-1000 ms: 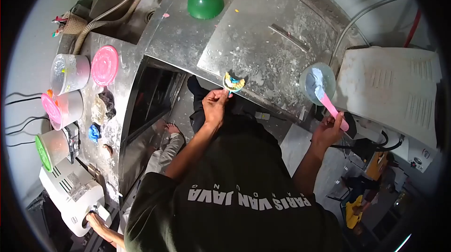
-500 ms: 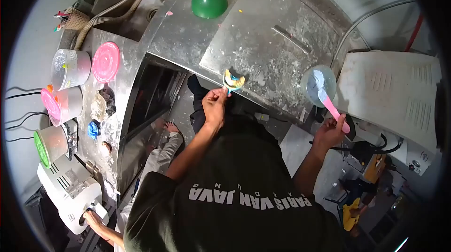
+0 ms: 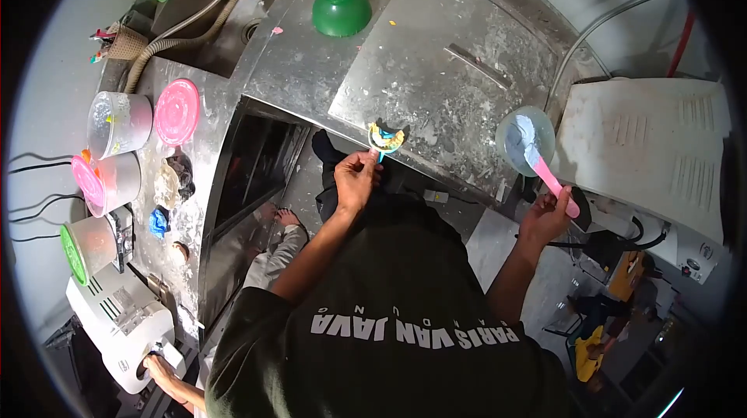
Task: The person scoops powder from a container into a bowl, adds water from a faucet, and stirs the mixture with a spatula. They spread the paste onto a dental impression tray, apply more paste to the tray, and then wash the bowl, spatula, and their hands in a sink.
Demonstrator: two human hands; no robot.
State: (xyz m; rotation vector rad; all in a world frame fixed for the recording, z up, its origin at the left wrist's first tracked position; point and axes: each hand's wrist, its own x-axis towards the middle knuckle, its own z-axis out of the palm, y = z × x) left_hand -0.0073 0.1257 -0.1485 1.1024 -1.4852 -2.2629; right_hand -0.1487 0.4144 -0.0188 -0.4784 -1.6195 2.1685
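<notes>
My left hand (image 3: 355, 182) pinches the handle of a dental impression tray (image 3: 384, 138), just in front of the steel counter's edge. Yellowish impression material with some blue lines the tray's arch. On the right, my right hand (image 3: 545, 219) is closed round the pink handle of a mixing spatula (image 3: 549, 179). Its blade, coated in pale blue paste, lies in a translucent mixing bowl (image 3: 546, 129). More of the pale blue paste (image 3: 523, 131) shows inside the bowl.
A green bowl (image 3: 341, 10) sits upside down at the back of the plaster-stained counter (image 3: 436, 75). Lidded tubs (image 3: 118, 124) line the left side bench. A white machine (image 3: 646, 149) stands right. At lower left, another person's hand (image 3: 159, 370) reaches into a white machine.
The impression tray has turned slightly, showing more of its arch. My right hand and the spatula stay almost in place. The whole view has shifted a little.
</notes>
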